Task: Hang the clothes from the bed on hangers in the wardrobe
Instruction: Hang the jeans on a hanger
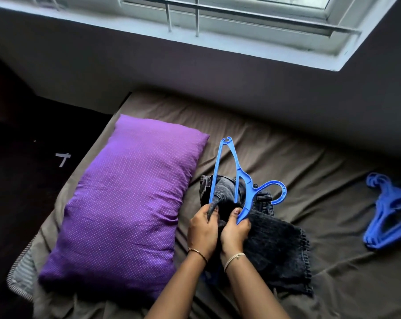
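Jeans (277,245) mid-frame, half-threaded: left hand (203,229) pinches denim, right hand (235,233) grips blue hanger (247,180). Risk: bulky fabric bunches at bar, slips out.

Spare blue hangers (379,236) are cut by the right edge

One head cam, looking fwd & down over bed (333,284), close in, facing window (240,17) wall.

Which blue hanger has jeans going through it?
The hanger beside the purple pillow, held by the right hand, the left hand pinching jeans inside it; the other hangers lie stacked farther right.
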`<state>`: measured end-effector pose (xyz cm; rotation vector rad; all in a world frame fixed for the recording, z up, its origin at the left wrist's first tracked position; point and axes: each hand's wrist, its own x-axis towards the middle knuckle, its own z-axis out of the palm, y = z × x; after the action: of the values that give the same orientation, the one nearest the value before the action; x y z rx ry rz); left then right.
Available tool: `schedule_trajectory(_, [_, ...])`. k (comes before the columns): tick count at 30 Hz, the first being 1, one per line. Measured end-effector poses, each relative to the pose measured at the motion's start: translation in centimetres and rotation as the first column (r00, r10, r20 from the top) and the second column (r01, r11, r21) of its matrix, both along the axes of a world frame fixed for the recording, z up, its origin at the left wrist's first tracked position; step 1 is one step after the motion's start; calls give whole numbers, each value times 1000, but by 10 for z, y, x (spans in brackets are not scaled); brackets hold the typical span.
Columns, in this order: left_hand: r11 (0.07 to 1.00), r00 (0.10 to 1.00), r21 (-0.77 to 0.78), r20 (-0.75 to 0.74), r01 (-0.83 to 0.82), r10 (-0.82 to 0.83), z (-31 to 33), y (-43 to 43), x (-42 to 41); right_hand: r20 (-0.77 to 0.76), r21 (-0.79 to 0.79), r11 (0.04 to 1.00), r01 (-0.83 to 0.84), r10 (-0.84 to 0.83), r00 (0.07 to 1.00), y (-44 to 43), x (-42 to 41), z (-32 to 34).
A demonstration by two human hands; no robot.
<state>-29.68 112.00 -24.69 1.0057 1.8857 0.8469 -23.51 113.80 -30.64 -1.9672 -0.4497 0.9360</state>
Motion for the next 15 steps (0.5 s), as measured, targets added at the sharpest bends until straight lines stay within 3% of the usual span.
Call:
schedule_trajectory(3, [1000,1000,-19,15,-5,6,-7,-1,0,-134,20,994,-103,105,985,-9,0,2])
schedule_trajectory(6, [990,995,-132,84,56,-45,-9,7,-5,-243,83,983,-162,177,954,-20,1,6])
schedule_trajectory(11, [962,981,-267,-159,64,-109,2,26,0,-272,98,966,-240,258,927,-26,8,-1])
schedule_trajectory(15, [947,969,-318,-213,49,-122,0,42,10,-298,124,949,-291,315,901,-23,13,1])
